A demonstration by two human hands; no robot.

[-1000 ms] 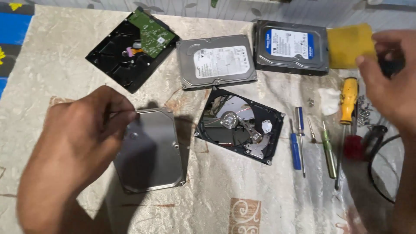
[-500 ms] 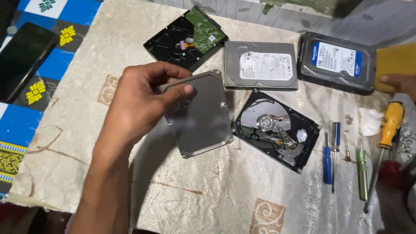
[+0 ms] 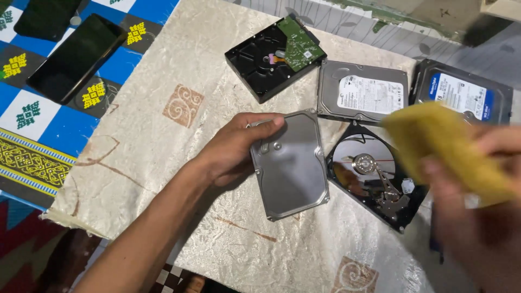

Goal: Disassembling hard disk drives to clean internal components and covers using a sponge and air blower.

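Drive cover: a flat grey metal lid (image 3: 290, 165) off a hard drive, lifted at a slight tilt above the cream patterned cloth (image 3: 163, 157) on the worktop.
Left hand: the left hand (image 3: 233, 154) is clamped on the cover's left edge, thumb along the top rim, fingers underneath.
Opened drive: just right of the cover lies the open hard drive (image 3: 374, 182), its shiny platter and read arm bare.
Right hand: the right hand (image 3: 477, 206), blurred, is closed around a yellow cloth (image 3: 445, 146), held over the right part of the opened drive, not touching the cover.
Progress: as judged, the lid is already off and the inside exposed; no wiping of the cover or platter looks done yet.
Other drives: beyond the cover, a black drive (image 3: 274, 57) with its green circuit board upward; right of that, a silver labelled drive (image 3: 362, 92) and a blue-labelled drive (image 3: 461, 95), both closed.
Far left of the cover: two dark phones (image 3: 73, 57) on a blue patterned mat.
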